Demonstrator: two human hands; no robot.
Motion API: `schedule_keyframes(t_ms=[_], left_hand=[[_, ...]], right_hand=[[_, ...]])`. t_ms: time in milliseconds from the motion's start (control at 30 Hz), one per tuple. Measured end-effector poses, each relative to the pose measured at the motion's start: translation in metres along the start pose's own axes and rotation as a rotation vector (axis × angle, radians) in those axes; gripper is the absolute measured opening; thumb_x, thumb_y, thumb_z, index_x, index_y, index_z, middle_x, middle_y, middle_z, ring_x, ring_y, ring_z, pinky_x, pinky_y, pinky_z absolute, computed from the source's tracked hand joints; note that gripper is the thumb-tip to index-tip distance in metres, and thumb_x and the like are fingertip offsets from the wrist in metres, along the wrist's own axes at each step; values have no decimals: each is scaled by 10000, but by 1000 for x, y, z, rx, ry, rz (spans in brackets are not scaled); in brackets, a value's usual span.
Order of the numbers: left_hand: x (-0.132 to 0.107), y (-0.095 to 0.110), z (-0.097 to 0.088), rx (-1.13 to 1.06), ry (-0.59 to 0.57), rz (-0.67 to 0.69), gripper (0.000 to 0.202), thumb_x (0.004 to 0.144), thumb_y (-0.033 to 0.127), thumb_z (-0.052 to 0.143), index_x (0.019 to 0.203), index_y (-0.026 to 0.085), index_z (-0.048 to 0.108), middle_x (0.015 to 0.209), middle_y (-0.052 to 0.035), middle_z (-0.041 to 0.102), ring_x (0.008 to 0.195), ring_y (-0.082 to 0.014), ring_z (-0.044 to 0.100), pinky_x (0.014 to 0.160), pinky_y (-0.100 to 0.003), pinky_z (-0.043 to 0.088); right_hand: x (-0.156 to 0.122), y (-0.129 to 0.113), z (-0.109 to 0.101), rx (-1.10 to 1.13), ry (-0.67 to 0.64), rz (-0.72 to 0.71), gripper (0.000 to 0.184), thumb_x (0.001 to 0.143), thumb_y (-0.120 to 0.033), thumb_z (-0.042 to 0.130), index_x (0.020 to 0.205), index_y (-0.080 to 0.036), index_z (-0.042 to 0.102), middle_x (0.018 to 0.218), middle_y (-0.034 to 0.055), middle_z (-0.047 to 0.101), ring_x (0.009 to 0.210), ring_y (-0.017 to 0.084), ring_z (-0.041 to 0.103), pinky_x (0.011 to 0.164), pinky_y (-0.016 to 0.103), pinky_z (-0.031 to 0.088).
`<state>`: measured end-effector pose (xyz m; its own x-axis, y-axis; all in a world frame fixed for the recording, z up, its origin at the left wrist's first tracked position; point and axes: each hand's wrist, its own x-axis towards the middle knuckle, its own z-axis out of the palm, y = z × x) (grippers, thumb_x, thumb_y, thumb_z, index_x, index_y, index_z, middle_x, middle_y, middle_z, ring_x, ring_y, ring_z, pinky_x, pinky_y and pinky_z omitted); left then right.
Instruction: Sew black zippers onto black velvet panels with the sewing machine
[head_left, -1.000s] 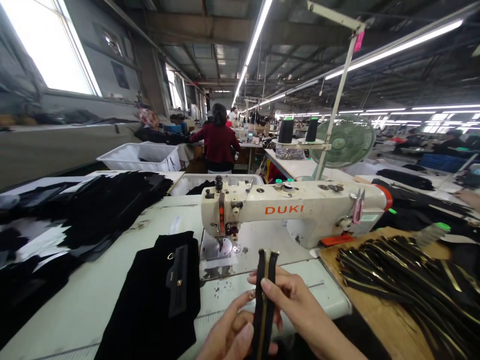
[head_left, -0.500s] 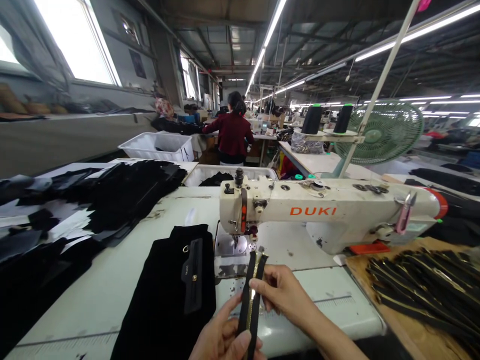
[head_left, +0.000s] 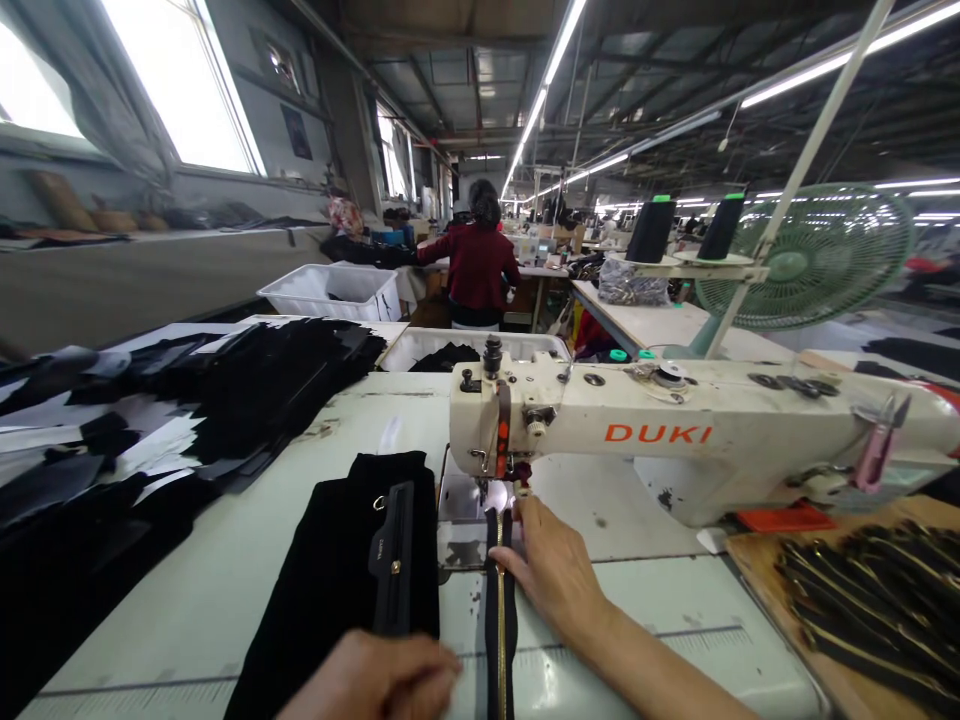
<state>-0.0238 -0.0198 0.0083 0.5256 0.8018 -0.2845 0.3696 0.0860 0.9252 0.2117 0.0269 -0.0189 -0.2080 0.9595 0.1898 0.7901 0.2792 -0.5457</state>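
A black zipper (head_left: pixel 501 620) with gold teeth runs lengthwise toward me, its far end by the needle of a white sewing machine (head_left: pixel 570 420). My right hand (head_left: pixel 551 565) grips it near that end, with the thumb on the tape and the fingers alongside. Lower down, my left hand (head_left: pixel 375 675) is curled and blurred over the near part of a black fabric piece (head_left: pixel 322 570), apart from the zipper; whether it holds anything cannot be made out. On that fabric lie a dark strip with a small gold fitting (head_left: pixel 395 567) and a metal ring (head_left: pixel 379 503).
Many gold-toothed zippers (head_left: pixel 877 590) lie on a brown board at the right. Stacked black pieces (head_left: pixel 285 380) cover the table's left side. Pink-handled snips (head_left: pixel 879 455) hang on the machine. Behind are thread cones (head_left: pixel 651 230), a green fan (head_left: pixel 817 255), white bins (head_left: pixel 330 290) and a seated person (head_left: pixel 478 260).
The zipper has moved forward from in front of the machine to beside its needle. My left hand has let go of it and shifted left; my right hand has moved forward. The view has turned slightly left.
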Motion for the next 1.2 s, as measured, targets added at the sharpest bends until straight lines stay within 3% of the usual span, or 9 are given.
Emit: schedule_keyframes(t_ms=[100, 167, 267, 533, 633, 733, 833, 1000, 1200], left_hand=[[40, 5, -66, 609, 374, 226, 322, 956, 455, 516, 1154, 259, 678, 1169, -39, 679, 1084, -269, 626, 982, -368, 458], [74, 1, -102, 664, 409, 269, 457, 869, 441, 598, 1273, 228, 606, 1386, -90, 545, 1290, -329, 469, 1111, -470, 315], [110, -12, -124, 685, 369, 296, 439, 820, 440, 637, 1194, 210, 628, 1203, -98, 628, 1145, -323, 550, 1030, -487, 386], [117, -20, -66, 574, 402, 333, 243, 979, 383, 467, 933, 196, 615, 791, -10, 635, 736, -203, 627, 674, -299, 524], [108, -15, -50, 580, 438, 398, 213, 979, 344, 490, 1066, 206, 628, 1005, -52, 667, 946, -237, 648, 849, -365, 546], [88, -20, -38, 721, 429, 532, 304, 971, 301, 536, 1269, 283, 593, 1351, -59, 556, 1304, -289, 474, 1131, -499, 347], [70, -33, -25, 966, 338, 633, 470, 1009, 336, 521, 1466, 302, 419, 1468, -53, 482, 1374, -265, 422, 1172, -486, 302], [69, -38, -12, 1100, 562, 666, 464, 1031, 277, 451, 1488, 219, 401, 1542, -137, 358, 1413, -329, 344, 1153, -579, 272], [72, -42, -10, 1254, 432, 701, 453, 1028, 191, 416, 1481, 196, 424, 1496, -67, 470, 1386, -207, 406, 1195, -383, 238]], right_hand=[[1, 4, 0, -20, -34, -176, 161, 886, -119, 685, 1010, -197, 616, 1061, 72, 619, 1015, 261, 554, 886, 385, 441], [2, 7, -3, -12, -71, -277, 89, 943, -129, 615, 949, -213, 644, 1022, 40, 632, 1003, 225, 557, 900, 353, 445], [0, 11, -10, -1, -107, -360, 115, 995, -201, 556, 1038, -226, 660, 1053, 27, 639, 1007, 196, 563, 917, 320, 461], [-26, 5, -15, -121, -129, -323, 483, 993, -471, 531, 1393, -201, 506, 1386, 80, 529, 1274, 276, 455, 1124, 426, 363], [-28, 3, -9, -141, -98, -311, 459, 995, -435, 531, 1375, -177, 526, 1352, 93, 548, 1251, 280, 476, 1099, 414, 402], [-27, 3, -6, -140, -85, -326, 426, 997, -350, 529, 1381, -168, 516, 1318, 93, 563, 1231, 264, 490, 1080, 392, 427], [-26, 3, -5, -139, -71, -348, 402, 1006, -279, 495, 1392, -167, 501, 1320, 90, 557, 1234, 254, 485, 1087, 389, 421], [-26, -2, -5, -113, -72, -343, 365, 972, -236, 539, 1328, -155, 543, 1249, 92, 579, 1184, 257, 505, 1059, 392, 448], [-27, 0, 1, -131, -56, -357, 389, 986, -270, 522, 1354, -145, 526, 1275, 104, 580, 1198, 269, 504, 1056, 410, 457]])
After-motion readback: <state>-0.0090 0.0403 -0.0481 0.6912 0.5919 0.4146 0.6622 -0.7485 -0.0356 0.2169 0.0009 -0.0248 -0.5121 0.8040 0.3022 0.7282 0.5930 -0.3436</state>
